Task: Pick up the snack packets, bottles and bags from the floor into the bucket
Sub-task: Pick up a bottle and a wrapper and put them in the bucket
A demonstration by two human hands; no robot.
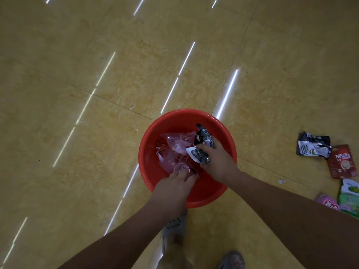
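Since its fingers (207, 149) curl round a bunch of crinkled black-and-white foil snack packets (204, 141), the right hand (217, 161) holds them over the round red plastic bucket (149, 136), probably so they drop inside. The left hand (172, 188) reaches in, fingertips at a clear rounded plastic piece (181, 168); whether it grips this cannot be told. Thin see-through plastic bags (174, 144) line the bottom. More glossy packets (312, 147) lie on the polished yellow tile floor (77, 55), well apart to the right
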